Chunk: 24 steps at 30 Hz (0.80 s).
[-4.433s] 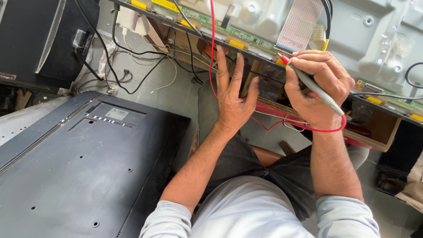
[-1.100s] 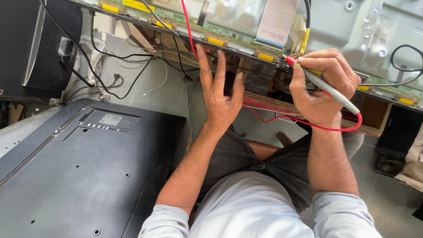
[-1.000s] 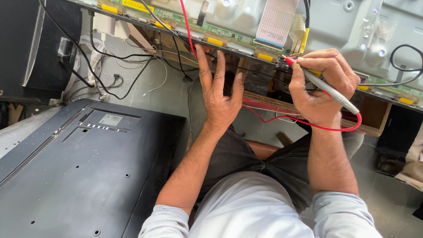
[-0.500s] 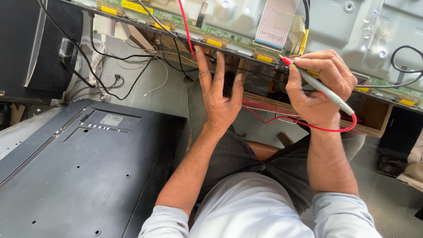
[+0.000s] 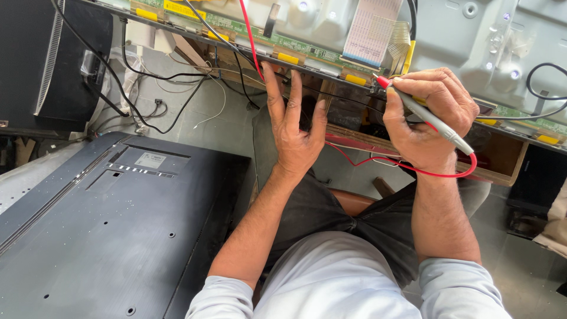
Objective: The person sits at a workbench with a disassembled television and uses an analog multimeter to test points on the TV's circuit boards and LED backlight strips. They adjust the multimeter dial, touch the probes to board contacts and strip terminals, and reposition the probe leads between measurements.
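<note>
Right hand (image 5: pixel 426 121) clamps one grey probe (image 5: pixel 428 115); left hand (image 5: pixel 293 130), fingers spread, touches one circuit strip (image 5: pixel 307 50).

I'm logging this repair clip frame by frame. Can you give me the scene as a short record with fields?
Left hand: left hand, open, fingers spread, fingertips at the lower edge of the long green circuit strip with yellow tabs
Right hand: right hand grips a grey test probe with red tip, tip at the strip
Lead: thin red wire loops under the right wrist
Beside: black flat panel back at left
Above: white ribbon cable
</note>
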Tool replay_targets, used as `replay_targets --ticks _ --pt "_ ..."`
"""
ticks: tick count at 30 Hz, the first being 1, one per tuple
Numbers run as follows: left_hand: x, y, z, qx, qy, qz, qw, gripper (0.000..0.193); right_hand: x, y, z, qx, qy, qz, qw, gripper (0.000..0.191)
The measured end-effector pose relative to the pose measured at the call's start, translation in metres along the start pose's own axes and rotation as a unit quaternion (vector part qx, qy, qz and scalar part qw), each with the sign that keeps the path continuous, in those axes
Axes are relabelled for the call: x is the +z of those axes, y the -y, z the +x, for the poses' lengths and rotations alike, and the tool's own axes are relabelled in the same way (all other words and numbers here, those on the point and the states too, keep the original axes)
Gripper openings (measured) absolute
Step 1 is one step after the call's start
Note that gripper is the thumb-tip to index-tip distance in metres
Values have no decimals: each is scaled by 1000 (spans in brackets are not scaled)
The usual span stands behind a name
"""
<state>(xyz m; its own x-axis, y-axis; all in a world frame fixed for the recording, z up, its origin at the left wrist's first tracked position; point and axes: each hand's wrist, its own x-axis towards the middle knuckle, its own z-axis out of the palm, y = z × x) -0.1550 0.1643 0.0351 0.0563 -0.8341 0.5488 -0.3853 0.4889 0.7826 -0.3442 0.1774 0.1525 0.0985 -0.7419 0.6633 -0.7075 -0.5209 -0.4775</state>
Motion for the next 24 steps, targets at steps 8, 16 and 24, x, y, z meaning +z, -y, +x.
replay_targets --ticks 8,16,24 --pt "1 0 0 -3 0 -1 1000 73 -3 -1 -1 39 -3 19 999 10" --pt "1 0 -1 -2 1 0 1000 73 -4 -1 0 50 -1 18 999 6" --pt "1 1 -1 -2 1 -1 1000 73 -1 -1 6 61 0 22 998 8"
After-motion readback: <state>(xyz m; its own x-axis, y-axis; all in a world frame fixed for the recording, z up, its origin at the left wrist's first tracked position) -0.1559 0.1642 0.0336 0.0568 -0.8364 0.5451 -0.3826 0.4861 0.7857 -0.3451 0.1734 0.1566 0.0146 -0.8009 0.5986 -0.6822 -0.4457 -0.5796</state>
